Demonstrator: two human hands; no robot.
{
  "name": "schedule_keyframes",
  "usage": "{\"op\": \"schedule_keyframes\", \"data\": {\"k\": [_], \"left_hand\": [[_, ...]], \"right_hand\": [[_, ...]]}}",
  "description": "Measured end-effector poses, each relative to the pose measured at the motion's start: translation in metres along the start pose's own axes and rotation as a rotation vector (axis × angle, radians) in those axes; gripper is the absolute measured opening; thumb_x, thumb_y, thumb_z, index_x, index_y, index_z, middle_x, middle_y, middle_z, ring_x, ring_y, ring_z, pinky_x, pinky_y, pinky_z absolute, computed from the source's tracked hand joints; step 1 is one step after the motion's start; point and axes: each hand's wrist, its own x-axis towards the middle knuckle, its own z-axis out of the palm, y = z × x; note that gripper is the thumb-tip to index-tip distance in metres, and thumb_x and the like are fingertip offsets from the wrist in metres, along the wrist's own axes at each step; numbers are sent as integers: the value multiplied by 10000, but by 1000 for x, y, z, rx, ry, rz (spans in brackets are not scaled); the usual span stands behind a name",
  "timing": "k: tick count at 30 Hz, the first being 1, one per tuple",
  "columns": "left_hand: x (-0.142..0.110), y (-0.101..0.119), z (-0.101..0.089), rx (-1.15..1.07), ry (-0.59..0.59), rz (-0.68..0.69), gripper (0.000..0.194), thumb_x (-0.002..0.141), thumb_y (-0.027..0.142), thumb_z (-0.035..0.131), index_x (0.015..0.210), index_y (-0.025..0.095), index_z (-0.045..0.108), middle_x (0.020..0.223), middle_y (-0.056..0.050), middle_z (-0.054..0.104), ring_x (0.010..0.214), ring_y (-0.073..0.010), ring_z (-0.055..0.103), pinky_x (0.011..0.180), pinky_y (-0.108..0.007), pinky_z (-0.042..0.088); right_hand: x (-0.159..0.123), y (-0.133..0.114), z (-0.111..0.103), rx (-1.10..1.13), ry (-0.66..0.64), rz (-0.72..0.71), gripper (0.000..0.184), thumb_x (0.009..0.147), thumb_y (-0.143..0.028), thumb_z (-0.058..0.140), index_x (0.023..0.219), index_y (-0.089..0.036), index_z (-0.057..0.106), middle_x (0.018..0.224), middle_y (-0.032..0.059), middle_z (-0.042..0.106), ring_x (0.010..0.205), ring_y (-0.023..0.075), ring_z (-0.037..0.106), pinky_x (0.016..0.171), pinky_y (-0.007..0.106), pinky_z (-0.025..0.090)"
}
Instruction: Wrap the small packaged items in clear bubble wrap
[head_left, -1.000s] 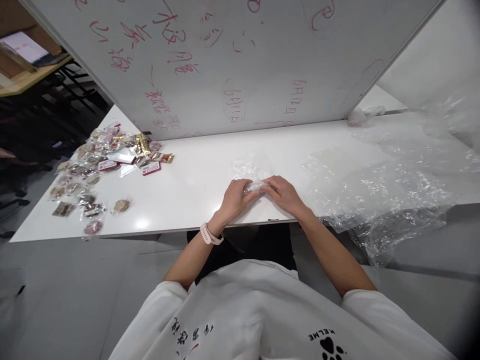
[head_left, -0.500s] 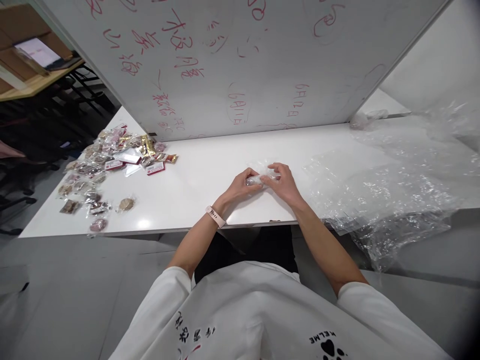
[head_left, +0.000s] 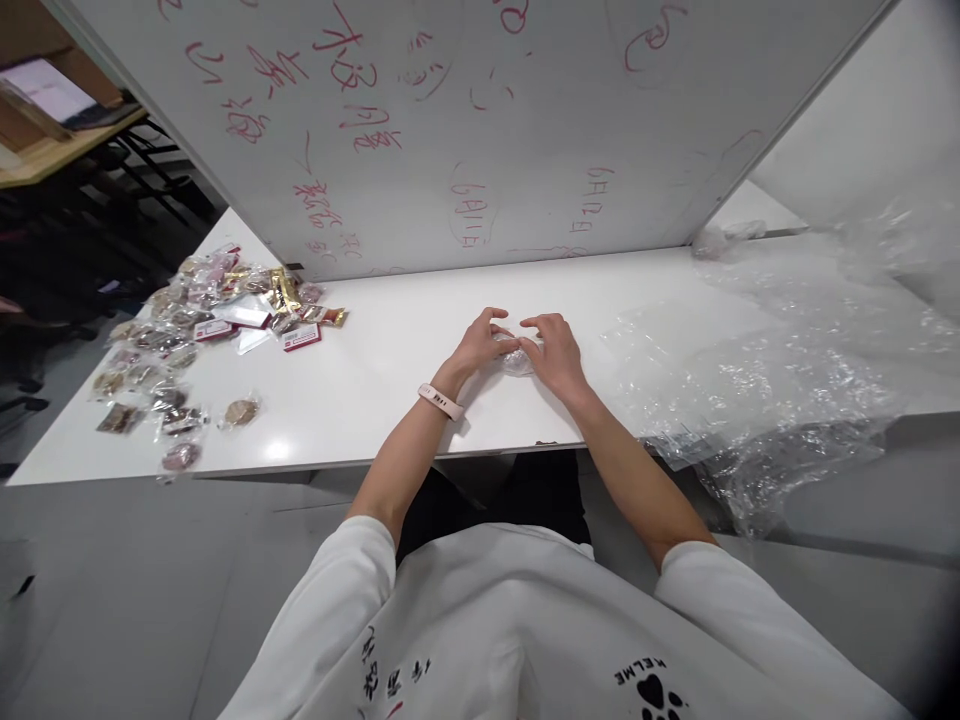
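Note:
A small crumpled bundle of clear plastic wrap (head_left: 517, 363) lies on the white table in front of me, partly under my hands. My left hand (head_left: 480, 343) grips it from the left, fingers curled and thumb pointing inward over the plastic. From the right, my right hand (head_left: 555, 352) holds the same bundle, its index finger bent above and its thumb tip meeting the left thumb. Whether anything is inside the wrap cannot be made out.
On the left of the table (head_left: 390, 400) sits a pile of small packaged items (head_left: 172, 340), including a red-and-white box (head_left: 301, 338). A single round packet (head_left: 241, 411) lies apart. Large clear plastic sheeting (head_left: 750, 370) covers the right side and hangs over the edge. A whiteboard (head_left: 525, 130) stands behind.
Both hands have risen slightly and turned over the plastic bundle, bringing the thumbs together. The bundle now looks more compact and lies lower between the hands. The view has shifted slightly.

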Motion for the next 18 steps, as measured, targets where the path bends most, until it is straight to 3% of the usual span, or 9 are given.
{"op": "schedule_keyframes", "data": {"k": [3,7,10,13,16,18], "left_hand": [[-1,0,-2,-41,-37,65,472,754,187,705,1172,197,486,891,-19,650,705,-124,598,678,-279,449],[-6,-7,-1,-125,-54,203,398,756,239,712,1101,196,519,908,-19,682,711,-110,585,687,-266,434],[-9,-9,2,-178,-96,255,362,754,253,725,1056,200,533,887,-16,687,776,-130,618,754,-287,451],[-11,-9,3,-148,-82,295,344,755,279,747,1035,196,565,923,-32,671,859,-155,626,813,-309,466],[-11,-9,2,-103,44,273,358,803,378,722,1094,212,596,1105,-73,642,972,-175,609,859,-324,482],[-10,-9,1,-107,101,229,354,855,441,663,1134,234,597,1178,-79,627,1021,-180,600,902,-345,487]], "right_hand": [[-6,-2,-6,32,-126,-14,382,957,-397,454,1262,-233,613,1334,102,605,1261,287,519,1045,464,429],[-6,-5,-21,107,-342,107,562,883,-453,598,1401,-246,529,1421,98,570,1249,300,553,1011,451,452],[-2,-10,-27,132,-410,169,508,832,-458,667,1280,-220,629,1257,99,670,1110,293,627,919,416,490],[1,-11,-31,303,-462,264,403,771,-472,735,1052,-183,714,987,82,726,883,244,672,741,347,523],[8,2,-57,505,-386,312,364,643,-410,854,886,-168,732,826,58,726,736,199,657,646,308,527],[22,21,-91,522,-179,330,364,620,-378,871,871,-163,717,811,45,716,717,172,635,639,289,522]]}}
